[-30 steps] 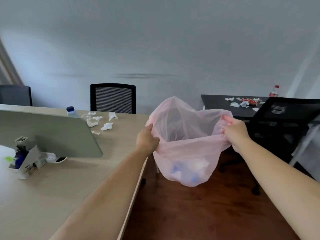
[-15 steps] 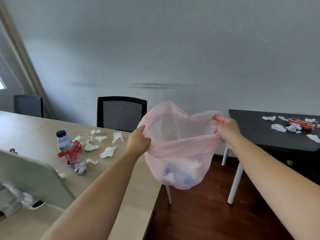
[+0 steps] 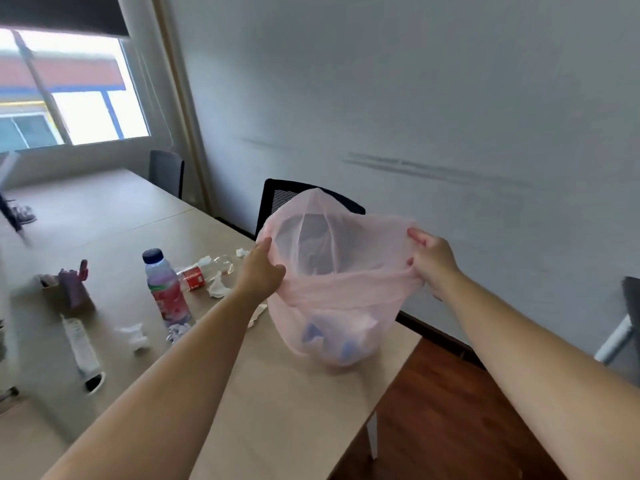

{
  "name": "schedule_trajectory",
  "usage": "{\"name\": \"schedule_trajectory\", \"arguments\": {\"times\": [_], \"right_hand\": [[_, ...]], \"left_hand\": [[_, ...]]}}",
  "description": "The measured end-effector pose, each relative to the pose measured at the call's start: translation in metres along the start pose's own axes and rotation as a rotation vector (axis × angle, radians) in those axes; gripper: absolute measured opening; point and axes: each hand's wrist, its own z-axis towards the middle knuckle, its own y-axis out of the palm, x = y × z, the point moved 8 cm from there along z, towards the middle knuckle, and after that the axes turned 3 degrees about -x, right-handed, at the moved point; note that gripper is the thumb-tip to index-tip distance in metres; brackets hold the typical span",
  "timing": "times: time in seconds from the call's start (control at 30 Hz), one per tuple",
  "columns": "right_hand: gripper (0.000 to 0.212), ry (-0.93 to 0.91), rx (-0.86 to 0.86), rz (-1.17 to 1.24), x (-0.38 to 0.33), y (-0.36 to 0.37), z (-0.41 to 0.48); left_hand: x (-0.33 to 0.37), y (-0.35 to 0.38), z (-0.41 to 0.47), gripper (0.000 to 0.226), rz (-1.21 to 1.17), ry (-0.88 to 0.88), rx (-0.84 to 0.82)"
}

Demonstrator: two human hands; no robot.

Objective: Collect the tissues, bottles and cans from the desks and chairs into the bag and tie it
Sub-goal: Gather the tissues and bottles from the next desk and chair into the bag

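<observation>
A thin pink bag (image 3: 341,306) is held open over the right end of the light wooden desk (image 3: 277,403), its bottom resting on the desk with rubbish inside. My left hand (image 3: 261,271) pinches the bag's left rim and my right hand (image 3: 433,259) pinches its right rim. Left of the bag stands a plastic bottle (image 3: 166,289) with a dark blue cap and red label. Behind it lies a clear bottle with a red label (image 3: 199,275). Crumpled white tissues (image 3: 218,289) are scattered around them, one (image 3: 135,336) nearer to me.
A black mesh chair (image 3: 277,199) stands behind the bag against the grey wall, another chair (image 3: 166,171) farther left. A purple object (image 3: 74,285) and a white holder (image 3: 81,348) lie on the desk's left. Brown floor (image 3: 433,420) lies right of the desk. A window is at top left.
The view has swung left and moved closer to the wooden desk. The bag, still held by both hands, has come over the desk's right end and now rests on it.
</observation>
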Motion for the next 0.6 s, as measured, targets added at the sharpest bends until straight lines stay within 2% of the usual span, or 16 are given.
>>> {"name": "schedule_trajectory", "arguments": {"times": [0.13, 0.3, 0.4, 0.5, 0.6], "right_hand": [[0.048, 0.029, -0.12, -0.235, 0.015, 0.025, 0.037], [0.055, 0.087, -0.236, -0.609, 0.049, 0.049, 0.057], [0.064, 0.133, -0.14, -0.712, 0.045, 0.047, 0.062], [0.058, -0.103, 0.073, -0.694, 0.003, 0.056, 0.067], [0.042, -0.48, 0.118, -0.564, -0.058, 0.098, 0.051]], "left_hand": [[-0.012, 0.019, 0.007, 0.072, 0.184, -0.049, -0.003], [-0.049, 0.071, 0.004, 0.091, 0.266, -0.159, -0.21], [-0.055, 0.079, 0.008, 0.093, 0.295, -0.142, -0.241], [-0.043, 0.064, 0.016, 0.077, 0.375, -0.026, -0.16], [-0.026, 0.016, 0.021, 0.042, 0.39, 0.126, 0.158]]}}
